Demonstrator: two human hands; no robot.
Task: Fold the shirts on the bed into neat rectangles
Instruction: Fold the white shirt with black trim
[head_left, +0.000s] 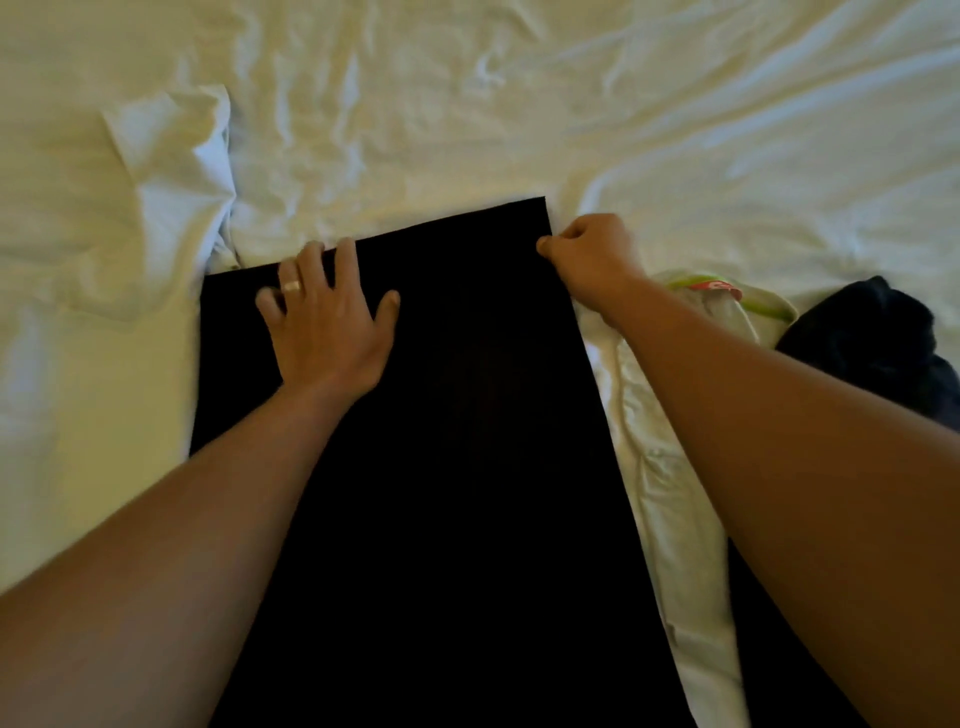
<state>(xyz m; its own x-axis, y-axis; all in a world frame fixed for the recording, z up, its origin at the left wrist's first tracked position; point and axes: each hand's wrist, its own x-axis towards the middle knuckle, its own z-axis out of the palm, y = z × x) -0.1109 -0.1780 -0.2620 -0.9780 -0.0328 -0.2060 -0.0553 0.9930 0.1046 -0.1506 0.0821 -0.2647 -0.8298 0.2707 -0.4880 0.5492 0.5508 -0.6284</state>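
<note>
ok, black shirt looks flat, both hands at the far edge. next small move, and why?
Probably fold the far edge toward the near side: the left hand lies flat on the black shirt, and the right hand pinches its far right corner.

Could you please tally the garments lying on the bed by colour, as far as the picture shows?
Black: 1, the black shirt under both hands, left hand and right hand.
White: 1, the white garment with green-trimmed collar beside it.
Dark navy: 1, the crumpled dark garment at the right edge.
Total: 3
</note>
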